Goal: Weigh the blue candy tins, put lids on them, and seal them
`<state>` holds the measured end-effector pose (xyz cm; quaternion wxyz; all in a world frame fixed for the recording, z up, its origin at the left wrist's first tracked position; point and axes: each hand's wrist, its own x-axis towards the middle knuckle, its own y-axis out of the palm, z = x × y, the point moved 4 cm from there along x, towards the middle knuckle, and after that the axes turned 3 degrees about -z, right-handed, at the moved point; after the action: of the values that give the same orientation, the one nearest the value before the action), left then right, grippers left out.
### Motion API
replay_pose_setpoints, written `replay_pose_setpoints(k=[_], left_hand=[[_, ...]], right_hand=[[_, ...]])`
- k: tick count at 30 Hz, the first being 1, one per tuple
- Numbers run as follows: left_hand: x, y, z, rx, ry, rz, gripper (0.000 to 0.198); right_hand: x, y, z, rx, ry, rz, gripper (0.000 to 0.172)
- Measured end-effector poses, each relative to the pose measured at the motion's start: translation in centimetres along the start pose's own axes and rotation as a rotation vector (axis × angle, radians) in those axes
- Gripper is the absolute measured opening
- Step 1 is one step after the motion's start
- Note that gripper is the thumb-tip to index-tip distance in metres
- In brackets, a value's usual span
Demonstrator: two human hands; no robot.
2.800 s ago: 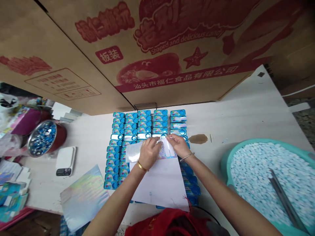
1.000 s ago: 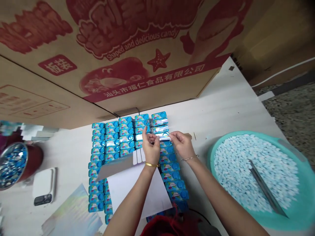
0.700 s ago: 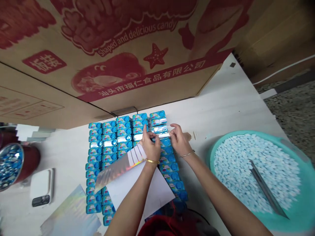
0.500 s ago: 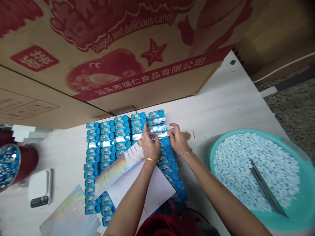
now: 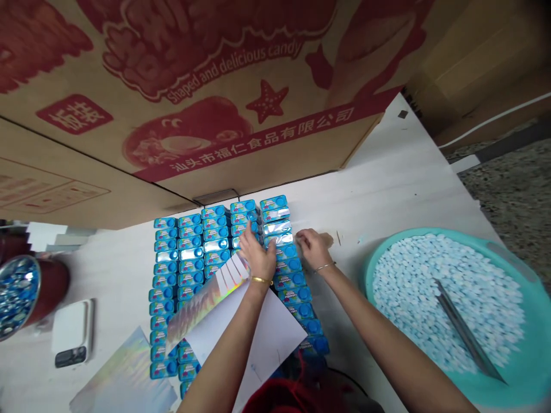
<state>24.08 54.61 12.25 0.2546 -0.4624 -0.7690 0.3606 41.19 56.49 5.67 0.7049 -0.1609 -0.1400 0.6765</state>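
Observation:
Rows of blue candy tins [image 5: 297,295] stand close together on the table. My left hand [image 5: 259,261] is over them, its index finger stretched away and its thumb apart. Against its outer side lies a shiny rainbow sticker sheet [image 5: 202,304], cut into strips at its upper end; whether the lower fingers grip it is hidden. White paper [image 5: 262,335] lies under my left wrist. My right hand [image 5: 314,248] is closed, fingertips pressed together beside the right column, by a tin with a silver strip [image 5: 279,239]. Anything within that pinch is too small to make out.
A large printed carton [image 5: 267,155] stands behind the tins. To the right is a teal basin [image 5: 370,258] of pale candies with a metal scoop [image 5: 467,330]. At left are a white scale [image 5: 71,330], a red bucket [image 5: 55,284] of wrapped pieces and another shiny sheet [image 5: 127,370].
My left thumb and fingers have spread wider and drawn slightly left. My right fingers have curled in and lowered beside the right column. The view has shifted slightly.

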Motion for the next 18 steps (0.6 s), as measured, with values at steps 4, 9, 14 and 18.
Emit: replay_pose_setpoints(k=[4,9,14,18], left_hand=[[0.6,-2.2,-2.7,-0.379,0.059,-0.078,0.026],[2.0,-1.5,-5.0,-0.823,-0.197,0.028,0.021],[4.1,1.7,-3.8,-0.857,-0.328,-0.010,0.020],[6.3,2.8,-3.3,-0.583,-0.181,-0.167,0.011]], right_hand=[[0.7,-1.8,2.6,0.144,0.146,-0.190,0.037],[2.4,-0.6,6.4,0.479,0.323,-0.090,0.048],[5.2,-0.2,6.7,0.490,0.259,-0.156,0.033],[7.9,-0.5,5.9,0.263,0.130,-0.159,0.027]])
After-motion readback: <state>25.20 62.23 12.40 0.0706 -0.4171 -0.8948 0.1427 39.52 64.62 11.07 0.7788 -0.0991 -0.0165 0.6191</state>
